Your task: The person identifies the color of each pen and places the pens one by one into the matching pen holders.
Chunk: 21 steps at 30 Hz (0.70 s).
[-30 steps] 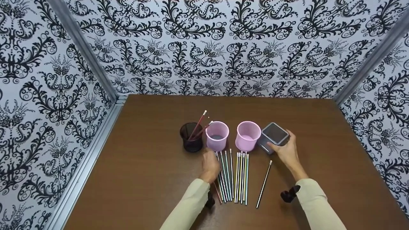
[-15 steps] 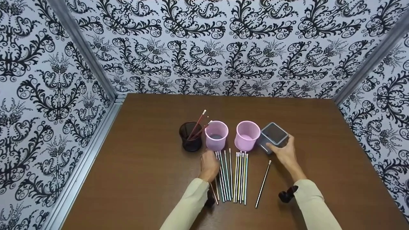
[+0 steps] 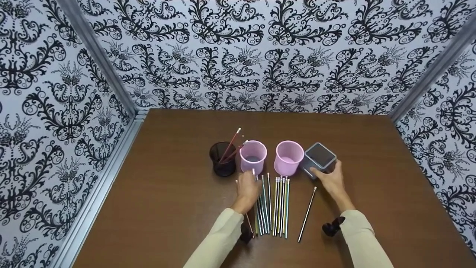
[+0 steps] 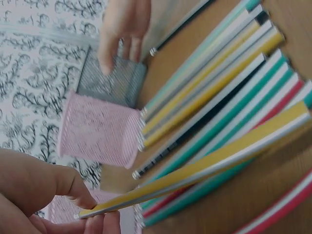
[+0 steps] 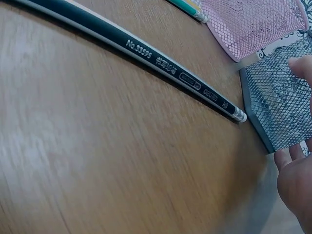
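Observation:
My left hand [image 3: 248,188] pinches a yellow pencil with a white stripe [image 4: 204,168] near its eraser end, between thumb and fingers. That pencil slants above a row of striped pencils [image 3: 281,208] in green, yellow, black and red. A red-and-white pencil [image 4: 282,209] lies apart, under the left wrist. My right hand [image 3: 334,182] holds the grey square mesh pencil holder [image 5: 278,97], thumb on one wall and fingers on another. On the table left of the right hand lies a single black pencil [image 5: 146,58], its eraser end near the holder's base.
Two pink mesh cups [image 3: 247,167] stand behind the pencil row; the right one [image 3: 286,169] is close to the grey holder. A black mesh cup [image 3: 224,170] with red pencils leaning in it stands at the left. Patterned walls [image 3: 238,74] surround the brown table [image 3: 160,178].
The red pencil has shifted left, away from the row. My left hand has moved slightly right and now raises the yellow pencil's eraser end. The right hand remains on the grey holder.

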Available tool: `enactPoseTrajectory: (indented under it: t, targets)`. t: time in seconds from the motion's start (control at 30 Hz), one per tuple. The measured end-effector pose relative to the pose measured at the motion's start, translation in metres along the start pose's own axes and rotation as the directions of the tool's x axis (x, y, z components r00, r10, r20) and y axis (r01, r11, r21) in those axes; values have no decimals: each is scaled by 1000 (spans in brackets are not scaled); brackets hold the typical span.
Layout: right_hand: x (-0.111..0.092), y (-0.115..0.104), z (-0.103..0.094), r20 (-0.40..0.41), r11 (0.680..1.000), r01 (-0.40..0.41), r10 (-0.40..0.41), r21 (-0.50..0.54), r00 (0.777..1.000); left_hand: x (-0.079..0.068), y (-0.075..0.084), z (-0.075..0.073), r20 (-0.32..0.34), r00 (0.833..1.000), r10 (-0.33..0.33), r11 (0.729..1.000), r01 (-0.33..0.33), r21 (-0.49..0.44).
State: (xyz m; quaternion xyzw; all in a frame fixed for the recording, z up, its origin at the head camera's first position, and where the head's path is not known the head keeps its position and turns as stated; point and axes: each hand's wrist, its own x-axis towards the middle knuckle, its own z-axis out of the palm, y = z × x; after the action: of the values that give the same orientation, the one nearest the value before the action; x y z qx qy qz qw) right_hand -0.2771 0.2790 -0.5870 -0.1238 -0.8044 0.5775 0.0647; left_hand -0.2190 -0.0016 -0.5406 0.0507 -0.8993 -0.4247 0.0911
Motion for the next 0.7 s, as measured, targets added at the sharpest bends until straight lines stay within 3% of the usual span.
enactPoseTrajectory:
  t: [0.17,0.37,0.7]
  targets:
    - [-1,2,2,-11,1000,-15,16,19,1000,-6,19,-2,76,997,24,998,-20,-52]
    - [-2,4,4,-1,995,-15,15,101,1000,-6,51,-9,114,987,114,993,-109,-47]
    - [-5,9,7,-16,991,-3,5,134,1000,16,95,-26,173,963,209,977,-196,-88]
